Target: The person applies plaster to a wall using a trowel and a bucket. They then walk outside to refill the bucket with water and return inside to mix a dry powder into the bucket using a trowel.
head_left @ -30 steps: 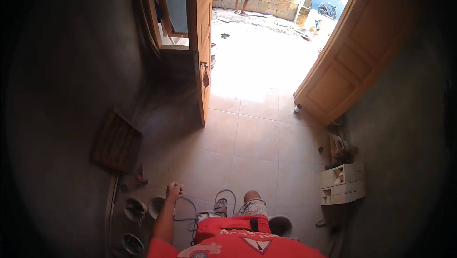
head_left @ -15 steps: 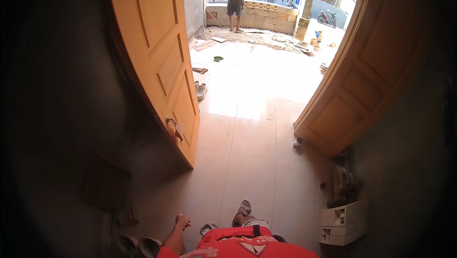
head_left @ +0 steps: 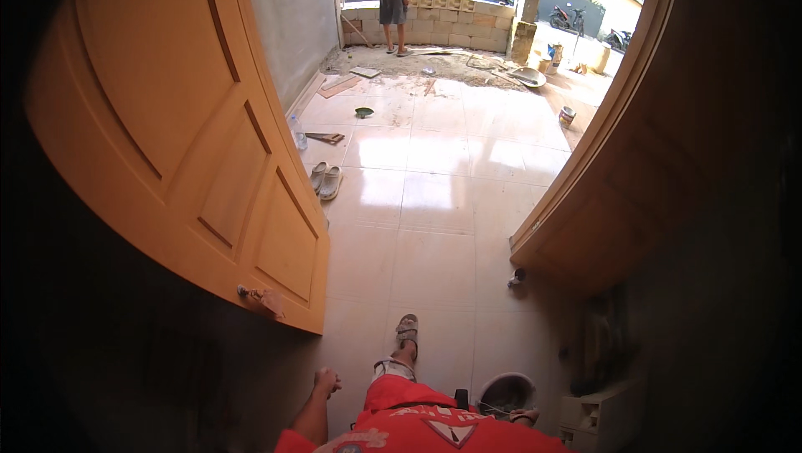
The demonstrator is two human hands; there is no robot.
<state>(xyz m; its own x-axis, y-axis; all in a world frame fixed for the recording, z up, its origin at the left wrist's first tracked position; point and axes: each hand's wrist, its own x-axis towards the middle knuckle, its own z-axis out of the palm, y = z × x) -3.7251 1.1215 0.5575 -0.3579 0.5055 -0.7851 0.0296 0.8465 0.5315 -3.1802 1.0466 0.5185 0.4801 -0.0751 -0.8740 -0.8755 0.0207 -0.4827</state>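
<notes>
Low in the head view, to the left of my red shirt, my left hand (head_left: 328, 381) hangs with its fingers curled in, and I see nothing in it. On the right, at my hip, my right hand (head_left: 525, 416) is closed at the edge of a round bucket (head_left: 507, 381). The grip is partly hidden by the shirt. Something greyish lies in the bucket, too dark to make out. My sandalled foot (head_left: 407, 332) is forward on the tiles.
Wooden doors stand swung back at left (head_left: 276, 236) and right (head_left: 576, 236). Outside are clogs (head_left: 327, 180), a handsaw (head_left: 326, 137), a green bowl-like thing (head_left: 363, 112), a can (head_left: 566, 115) and a basin (head_left: 528, 77). Another person (head_left: 394, 6) stands at a low block wall (head_left: 451, 28).
I have moved forward, and the doorway is nearer. The bucket and my right hand have come into view at the lower right. The clogs and saw show more fully.
</notes>
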